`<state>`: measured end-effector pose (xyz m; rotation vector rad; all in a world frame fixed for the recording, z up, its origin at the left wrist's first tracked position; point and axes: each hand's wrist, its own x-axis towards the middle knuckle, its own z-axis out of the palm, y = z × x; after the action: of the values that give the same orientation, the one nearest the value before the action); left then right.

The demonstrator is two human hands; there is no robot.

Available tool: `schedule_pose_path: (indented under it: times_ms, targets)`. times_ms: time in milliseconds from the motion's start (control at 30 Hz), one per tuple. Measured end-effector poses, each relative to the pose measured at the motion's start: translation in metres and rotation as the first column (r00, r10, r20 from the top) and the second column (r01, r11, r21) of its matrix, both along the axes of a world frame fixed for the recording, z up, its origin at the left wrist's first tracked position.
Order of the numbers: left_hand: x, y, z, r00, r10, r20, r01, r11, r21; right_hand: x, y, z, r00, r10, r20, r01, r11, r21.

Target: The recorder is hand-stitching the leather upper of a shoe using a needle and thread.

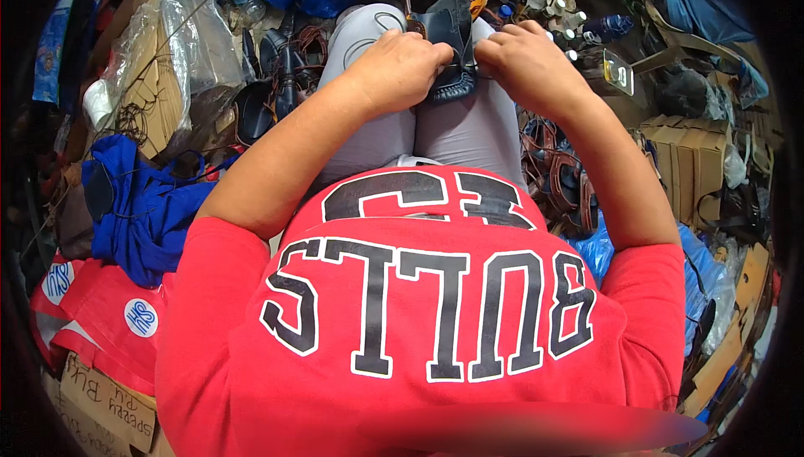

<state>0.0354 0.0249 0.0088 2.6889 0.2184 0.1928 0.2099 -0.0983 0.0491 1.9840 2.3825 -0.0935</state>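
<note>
A dark navy leather shoe with a brown-edged opening is held upright between my knees, on my grey trousers. My left hand is closed at the shoe's left side, its fingers pinched near the toe. From it a thin dark thread loops over my left knee. Across the shoe, my right hand is curled shut near the right side of the toe. Whatever its fingers grip is hidden.
More dark shoes lie left of my legs, with brown-edged shoes at the right. Small bottles cluster at the far right. Around me are cardboard boxes, clear plastic and blue cloth.
</note>
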Motion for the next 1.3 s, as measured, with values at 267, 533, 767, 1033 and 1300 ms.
schedule_pose_path:
  times_ms: [267,533,767,1033,1300]
  targets:
    - [-0.015,0.004,-0.009,0.998,-0.043,0.047,0.038,0.994,0.100,-0.001,-0.005,-0.018,0.999,-0.002,-0.038,0.003,1.000,0.021]
    - [-0.011,0.000,-0.005,0.999,-0.026,0.019,0.024,0.994,0.109,-0.005,-0.011,-0.017,0.990,-0.066,-0.128,0.073,0.996,0.049]
    - [-0.087,0.041,0.007,0.996,0.088,0.016,-0.089,0.972,0.217,0.048,-0.046,-0.031,0.970,-0.208,-0.127,0.216,0.975,0.049]
    - [-0.084,0.032,0.083,0.872,0.319,0.370,0.063,0.678,-0.732,0.068,-0.029,-0.008,-0.207,-0.038,-0.978,0.426,0.896,-0.126]
    - [-0.065,-0.017,0.067,0.990,-0.090,0.113,0.144,0.558,-0.817,-0.021,-0.007,0.028,0.202,-0.293,-0.934,-0.041,0.951,-0.307]
